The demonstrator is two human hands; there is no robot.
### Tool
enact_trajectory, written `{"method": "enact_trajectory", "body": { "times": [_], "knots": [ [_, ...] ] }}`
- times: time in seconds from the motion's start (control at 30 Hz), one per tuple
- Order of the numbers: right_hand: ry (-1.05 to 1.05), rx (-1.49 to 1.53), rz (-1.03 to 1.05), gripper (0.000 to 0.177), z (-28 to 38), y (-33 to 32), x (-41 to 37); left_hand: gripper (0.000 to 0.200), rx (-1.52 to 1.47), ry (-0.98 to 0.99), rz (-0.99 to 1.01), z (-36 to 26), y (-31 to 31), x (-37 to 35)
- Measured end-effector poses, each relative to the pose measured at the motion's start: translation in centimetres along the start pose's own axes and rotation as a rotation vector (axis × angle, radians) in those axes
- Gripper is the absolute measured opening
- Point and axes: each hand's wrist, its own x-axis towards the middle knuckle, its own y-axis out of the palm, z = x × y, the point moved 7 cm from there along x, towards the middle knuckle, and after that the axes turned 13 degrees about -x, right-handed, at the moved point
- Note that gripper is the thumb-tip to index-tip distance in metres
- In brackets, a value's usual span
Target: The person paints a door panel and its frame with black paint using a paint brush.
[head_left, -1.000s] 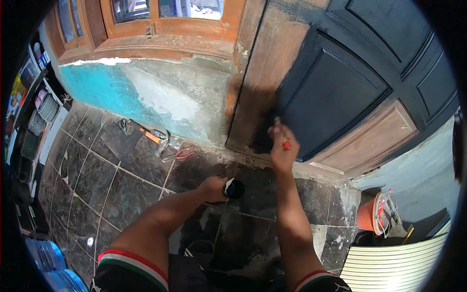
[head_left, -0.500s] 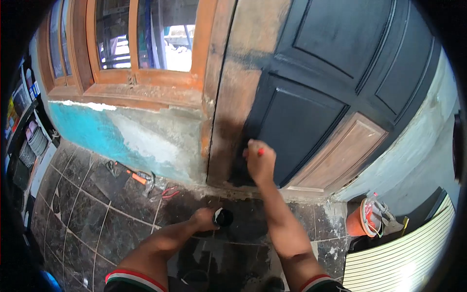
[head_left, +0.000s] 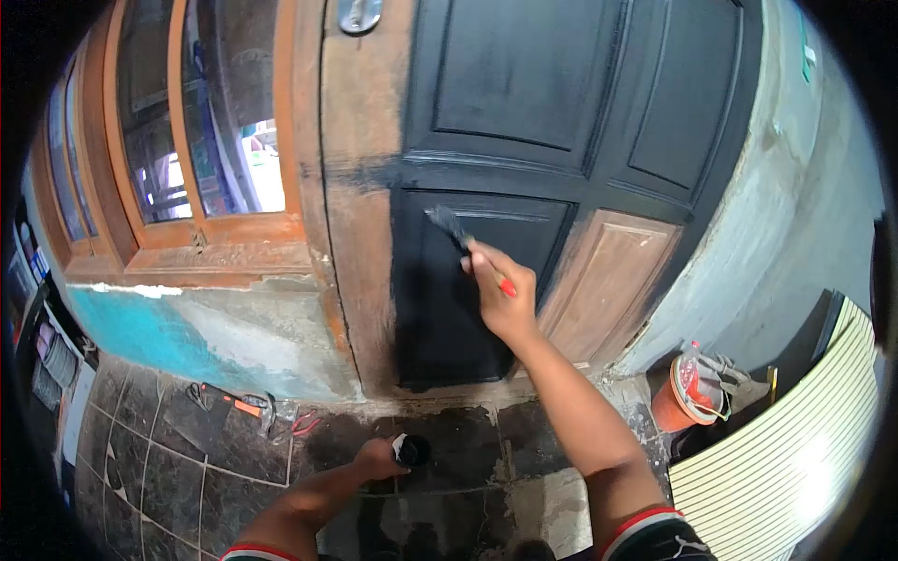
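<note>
The right hand has risen from the foot of the door to the centre of the frame, and the view has tilted up with it. It is closed around a red-handled paintbrush, whose bristles touch the black door panel. At lower centre, the left hand grips a small paint can standing on the tiled floor. Red pliers lie further left.

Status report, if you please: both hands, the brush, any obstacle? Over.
Right hand grips red-tipped paintbrush, bristles on black-painted wooden door panel. Left hand holds small black paint can on tiled floor. Nothing between brush and door.
</note>
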Motion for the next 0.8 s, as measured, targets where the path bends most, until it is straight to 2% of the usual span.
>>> {"method": "enact_trajectory", "body": {
  "times": [0.1, 0.17, 0.23, 0.33, 0.43, 0.47, 0.57, 0.67, 0.77, 0.8],
  "knots": [
    [0.110, -0.094, 0.170, 0.028, -6.4, -3.6, -1.7, 0.088, -0.008, -0.019, 0.032, -0.5, -0.1, -0.4],
    [0.315, -0.158, 0.079, 0.030, -7.8, -7.6, -1.1, 0.087, -0.051, -0.010, 0.015, -0.9, -0.2, -0.4],
    [0.372, -0.359, 0.005, 0.024, -8.1, -11.3, 0.0, 0.087, -0.113, -0.007, -0.014, -0.9, 0.0, -0.4],
    [-0.183, -0.348, -0.367, 0.026, -4.5, -13.3, 0.1, 0.084, -0.090, -0.134, 0.002, 0.9, 1.5, 0.6],
    [-0.166, -0.410, -0.233, 0.033, -10.0, -11.2, -3.2, 0.081, -0.170, -0.071, -0.076, -1.6, 1.2, 1.3],
    [-0.162, -0.501, -0.038, 0.037, -11.4, -10.2, -5.0, 0.080, -0.215, -0.075, -0.085, -4.2, 0.4, 0.9],
    [-0.177, -0.460, 0.115, 0.037, -15.9, -7.5, -12.0, 0.078, -0.256, -0.042, -0.131, -7.7, -0.3, 1.0],
    [0.000, -0.400, 0.246, 0.033, -19.0, -5.3, -18.1, 0.077, -0.243, -0.118, -0.059, -9.5, -0.5, 1.1],
    [0.218, -0.596, 0.913, 0.026, -22.1, -1.7, -19.9, 0.078, -0.176, -0.096, -0.048, -11.9, -1.0, 0.9],
    [0.158, -0.619, 0.817, 0.025, -21.2, -2.0, -17.6, 0.078, -0.242, -0.097, -0.080, -12.6, -1.2, 0.7]
  ]
}}
